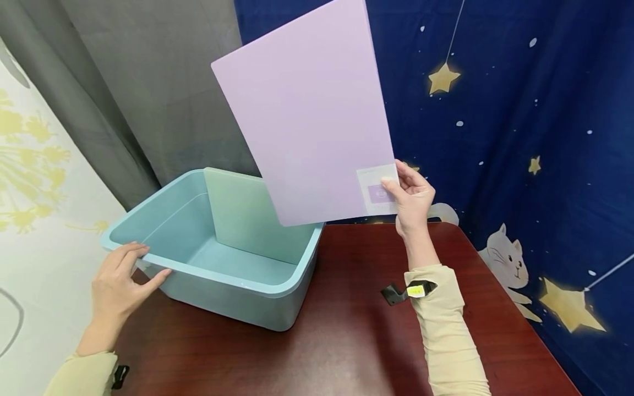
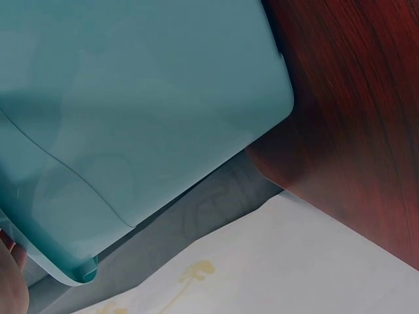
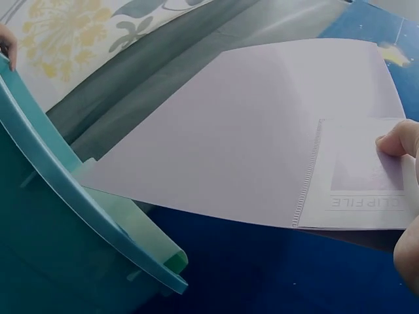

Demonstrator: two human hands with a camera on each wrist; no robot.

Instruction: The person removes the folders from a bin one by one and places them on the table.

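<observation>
My right hand (image 1: 414,199) pinches a lilac clip file (image 1: 307,115) by its lower right corner, thumb over the pale label. The right wrist view shows the lettering on that label (image 3: 350,176). The clip file is raised and tilted, its lower left corner overlapping the far right rim of a blue-green plastic tub (image 1: 223,305) in the head view. My left hand (image 1: 116,283) grips the tub's near left rim, fingertips over the top and thumb against the outer wall. Inside the tub a pale green folder (image 1: 247,214) stands on edge along the back wall.
The tub sits on a dark red wooden table (image 1: 346,330). Behind it hang a grey curtain (image 1: 163,82) and a navy curtain (image 1: 495,137) with stars and a cat. White floral fabric (image 1: 44,247) is at the left.
</observation>
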